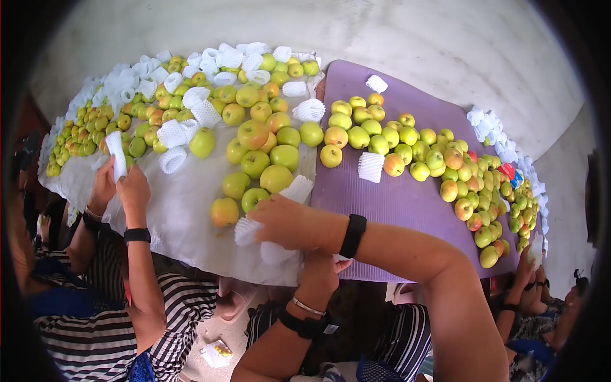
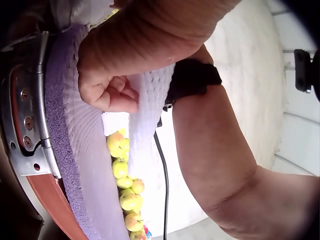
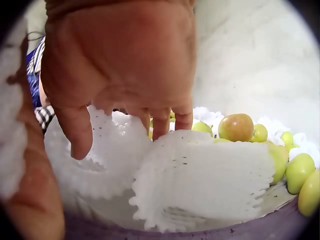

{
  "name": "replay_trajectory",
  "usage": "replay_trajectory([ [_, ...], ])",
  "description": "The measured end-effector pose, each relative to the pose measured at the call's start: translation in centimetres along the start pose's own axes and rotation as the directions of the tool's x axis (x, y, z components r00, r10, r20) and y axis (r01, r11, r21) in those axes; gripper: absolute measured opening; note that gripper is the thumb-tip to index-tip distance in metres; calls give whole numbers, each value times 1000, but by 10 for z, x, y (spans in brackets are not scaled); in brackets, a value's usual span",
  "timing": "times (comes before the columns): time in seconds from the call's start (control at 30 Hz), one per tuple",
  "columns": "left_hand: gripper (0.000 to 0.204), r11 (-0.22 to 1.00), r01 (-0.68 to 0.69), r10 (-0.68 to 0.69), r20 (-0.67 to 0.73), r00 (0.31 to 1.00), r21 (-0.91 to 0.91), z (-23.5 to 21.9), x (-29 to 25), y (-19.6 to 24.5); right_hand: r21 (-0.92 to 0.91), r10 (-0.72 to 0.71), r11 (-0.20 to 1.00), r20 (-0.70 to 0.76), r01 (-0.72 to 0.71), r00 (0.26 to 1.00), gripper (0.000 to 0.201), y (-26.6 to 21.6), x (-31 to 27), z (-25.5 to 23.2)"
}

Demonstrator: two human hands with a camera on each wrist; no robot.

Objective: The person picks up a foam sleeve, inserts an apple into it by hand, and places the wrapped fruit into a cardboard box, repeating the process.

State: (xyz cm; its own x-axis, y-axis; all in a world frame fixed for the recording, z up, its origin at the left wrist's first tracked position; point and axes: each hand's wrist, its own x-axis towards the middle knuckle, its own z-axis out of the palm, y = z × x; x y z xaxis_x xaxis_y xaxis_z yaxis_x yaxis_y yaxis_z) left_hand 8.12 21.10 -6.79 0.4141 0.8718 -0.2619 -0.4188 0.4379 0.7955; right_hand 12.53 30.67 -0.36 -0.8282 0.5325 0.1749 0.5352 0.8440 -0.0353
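My right hand [image 1: 283,223] reaches across above the left one, over the grey sheet beside green-yellow apples [image 1: 254,164]. In the right wrist view its thumb and fingers [image 3: 80,137] close on a white foam net [image 3: 107,150]; a second foam net [image 3: 205,180] lies against the fingertips. Low at the table's front edge, my left hand [image 1: 318,274] has its fingers curled. From the left wrist view, that hand [image 2: 130,55] grips a white foam net [image 2: 150,100], mostly hidden by the hand in the head view.
A purple mat [image 1: 344,204] carries many apples on the right. Piled foam nets [image 1: 121,79] line the far left edge. At left, another person's hands [image 1: 130,184] hold a foam net [image 1: 116,153]; another person works at far right. A foam net [image 1: 370,167] lies on the mat.
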Motion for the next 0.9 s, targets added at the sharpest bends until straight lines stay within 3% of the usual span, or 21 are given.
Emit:
replay_trajectory([
  [0.07,32,992,102,-103,-13,995,-70,7,-1,13,-21,58,998,125,-55,990,9,4,3,-12],
  [0.1,32,976,182,-184,-10,983,-118,8,0,17,-28,62,998,48,-61,997,8,5,3,-14],
  [0.17,34,988,147,-144,59,988,-42,3,4,10,-44,66,996,-109,-72,992,7,7,2,-20],
  [0.27,34,993,101,-107,107,988,60,0,7,6,-38,157,987,0,-156,988,10,1,-3,-34],
  [0.33,36,989,147,-148,57,987,21,5,7,11,21,158,987,34,-159,987,20,-3,-14,-32],
  [0.4,39,959,247,-256,-52,965,-136,12,5,18,118,144,981,105,-157,984,32,-4,-16,-33],
  [0.47,40,985,163,-166,-47,985,-65,11,3,15,249,114,954,212,-167,971,45,-7,-15,-41],
  [0.57,39,989,142,-144,-59,988,-32,7,4,12,275,86,956,87,-107,992,40,-7,-14,-41],
  [0.67,39,982,153,-159,-47,986,-113,3,7,9,311,126,945,-52,-104,991,40,-8,-12,-45],
  [0.77,40,985,113,-107,55,993,-131,-2,4,9,341,229,923,-108,-180,967,37,2,-17,-64],
  [0.87,41,992,85,-79,67,995,-91,-3,0,13,285,556,824,-244,-490,794,33,35,-48,-56],
  [0.9,42,994,83,-79,52,995,-75,-3,-1,16,146,666,746,-185,-650,722,28,49,-59,-55],
])
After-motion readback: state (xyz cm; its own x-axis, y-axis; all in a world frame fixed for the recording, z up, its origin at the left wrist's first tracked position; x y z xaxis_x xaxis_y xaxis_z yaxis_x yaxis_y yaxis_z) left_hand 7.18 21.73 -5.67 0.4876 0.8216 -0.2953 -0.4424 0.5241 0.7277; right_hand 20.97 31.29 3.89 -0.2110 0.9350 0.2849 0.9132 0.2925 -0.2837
